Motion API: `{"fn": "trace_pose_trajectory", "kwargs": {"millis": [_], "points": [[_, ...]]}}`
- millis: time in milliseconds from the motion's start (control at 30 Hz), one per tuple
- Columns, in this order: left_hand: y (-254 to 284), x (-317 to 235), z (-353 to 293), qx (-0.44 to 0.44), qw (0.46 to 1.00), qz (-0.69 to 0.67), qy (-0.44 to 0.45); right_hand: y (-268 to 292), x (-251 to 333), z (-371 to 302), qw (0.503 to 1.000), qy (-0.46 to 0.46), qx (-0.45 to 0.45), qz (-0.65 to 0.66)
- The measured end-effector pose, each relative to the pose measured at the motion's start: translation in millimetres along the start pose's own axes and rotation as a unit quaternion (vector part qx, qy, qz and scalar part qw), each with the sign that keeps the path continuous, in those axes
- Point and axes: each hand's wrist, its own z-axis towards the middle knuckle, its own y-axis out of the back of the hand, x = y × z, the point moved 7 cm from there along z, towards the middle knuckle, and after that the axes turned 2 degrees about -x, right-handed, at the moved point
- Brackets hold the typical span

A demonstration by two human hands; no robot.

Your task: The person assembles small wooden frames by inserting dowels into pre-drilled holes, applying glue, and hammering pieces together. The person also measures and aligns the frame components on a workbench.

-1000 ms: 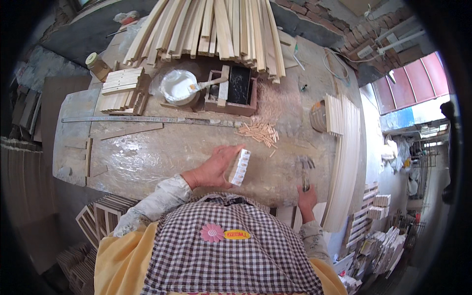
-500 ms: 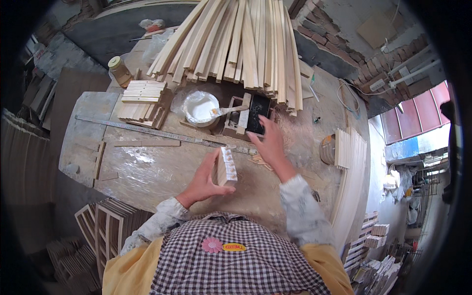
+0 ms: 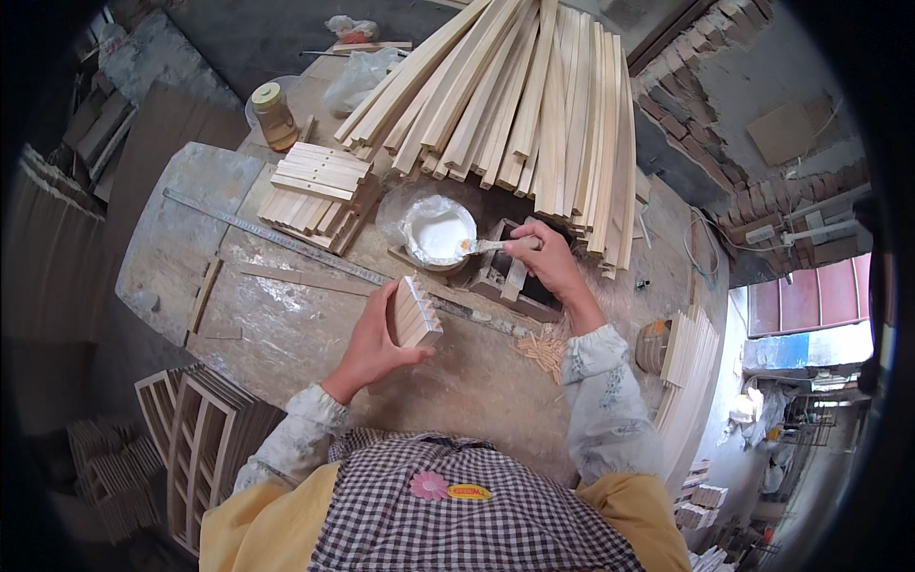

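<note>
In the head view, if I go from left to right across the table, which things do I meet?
Jar, bucket of white paste, right hand holding a brush, pale wood strips. Left out: left hand and its wood pieces, overlapping the bucket's span.

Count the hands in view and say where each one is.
2. The left hand holds a wood bundle above the table; the right hand, farther forward and to the right, grips a brush beside the pot. None seems hidden.
</note>
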Motion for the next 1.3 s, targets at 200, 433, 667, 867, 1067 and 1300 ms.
{"fn": "trace_pose_trajectory", "kwargs": {"millis": [200,433,667,867,1067,1300], "points": [[-1.3,-1.6,24.5,-0.017,0.995,0.092,-0.032,-44.4,-10.5,13.9,0.986,0.026,-0.122,0.111],[0.6,-4.5,34.1,-0.029,0.982,0.177,-0.052,-81.3,38.2,24.6,0.964,0.175,-0.136,-0.148],[-3.2,-4.5,34.8,-0.014,0.971,0.233,-0.049,-77.3,58.1,-0.6,0.965,0.200,-0.137,-0.101],[-6.8,-15.2,33.6,-0.012,0.958,0.279,-0.068,-88.4,82.8,-45.7,0.963,0.238,-0.047,-0.118],[-6.9,-23.3,29.7,-0.012,0.946,0.315,-0.080,-86.8,88.2,-81.7,0.970,0.185,-0.012,-0.157],[-18.7,-35.0,22.4,-0.001,0.937,0.327,-0.125,-81.4,96.8,-79.1,0.953,0.266,-0.111,-0.097]]}}
